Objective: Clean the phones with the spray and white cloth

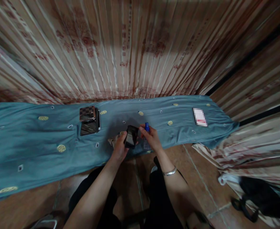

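My left hand (119, 148) grips a dark, phone-like device (131, 137) with a glossy face, tilted above the cloth-covered surface. Beneath that hand pokes out a small beige piece (111, 142) that looks like cloth. My right hand (152, 138) is closed, thumb and fingertips pinched together at the device's upper right corner; whatever sits between them is too small to make out. A clear bottle (146, 145) with a blue cap shows above and below my right hand, which hides its middle. I cannot tell whether the hand touches the bottle.
A brown checkered box (87, 114) rests on a stack of dark flat items (89, 128) at left. At right lies a blurred white-and-red packet (200, 117). Blue-green patterned cloth (39, 143) covers the long surface, with curtains (120, 47) behind. A black bag (261, 194) is at lower right.
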`<state>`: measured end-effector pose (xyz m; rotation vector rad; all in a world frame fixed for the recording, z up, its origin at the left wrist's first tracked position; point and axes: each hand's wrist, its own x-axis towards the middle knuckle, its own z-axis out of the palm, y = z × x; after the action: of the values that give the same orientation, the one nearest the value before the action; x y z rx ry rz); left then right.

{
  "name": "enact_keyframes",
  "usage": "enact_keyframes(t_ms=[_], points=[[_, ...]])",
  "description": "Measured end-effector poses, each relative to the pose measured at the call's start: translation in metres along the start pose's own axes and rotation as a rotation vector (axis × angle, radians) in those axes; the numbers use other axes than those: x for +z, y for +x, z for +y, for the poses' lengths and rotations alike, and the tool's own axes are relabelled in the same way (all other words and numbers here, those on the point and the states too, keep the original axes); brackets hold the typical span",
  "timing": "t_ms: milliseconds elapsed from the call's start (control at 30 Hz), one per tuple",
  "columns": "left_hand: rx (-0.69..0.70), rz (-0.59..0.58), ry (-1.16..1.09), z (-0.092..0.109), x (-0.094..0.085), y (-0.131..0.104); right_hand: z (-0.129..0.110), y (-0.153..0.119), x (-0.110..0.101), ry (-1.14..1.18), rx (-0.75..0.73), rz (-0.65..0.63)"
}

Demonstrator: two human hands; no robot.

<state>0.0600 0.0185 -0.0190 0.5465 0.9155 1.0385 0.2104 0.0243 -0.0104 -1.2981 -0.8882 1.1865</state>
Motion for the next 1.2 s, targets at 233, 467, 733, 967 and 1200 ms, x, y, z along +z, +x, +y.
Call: enact_keyframes(t_ms=[233, 467, 733, 967, 1200], points=[[0.031, 0.022, -0.068, -0.002, -0.002, 0.007, -0.015, 0.001, -0.006, 0.268, 0.117, -0.079], [0.051, -0.02, -0.104, -0.002, 0.001, 0.005, -0.02, -0.001, -0.005, 0.39, 0.161, -0.139], [0.017, 0.055, -0.226, 0.019, -0.001, -0.004, -0.004, 0.004, 0.004, 0.35, 0.176, -0.157], [0.164, 0.187, -0.215, 0.046, -0.032, -0.011, 0.019, 0.003, 0.015, -0.277, -0.051, -0.193], [0.237, 0.262, -0.093, 0.047, -0.062, -0.014, 0.019, -0.014, 0.045, -0.834, -0.208, -0.292]])
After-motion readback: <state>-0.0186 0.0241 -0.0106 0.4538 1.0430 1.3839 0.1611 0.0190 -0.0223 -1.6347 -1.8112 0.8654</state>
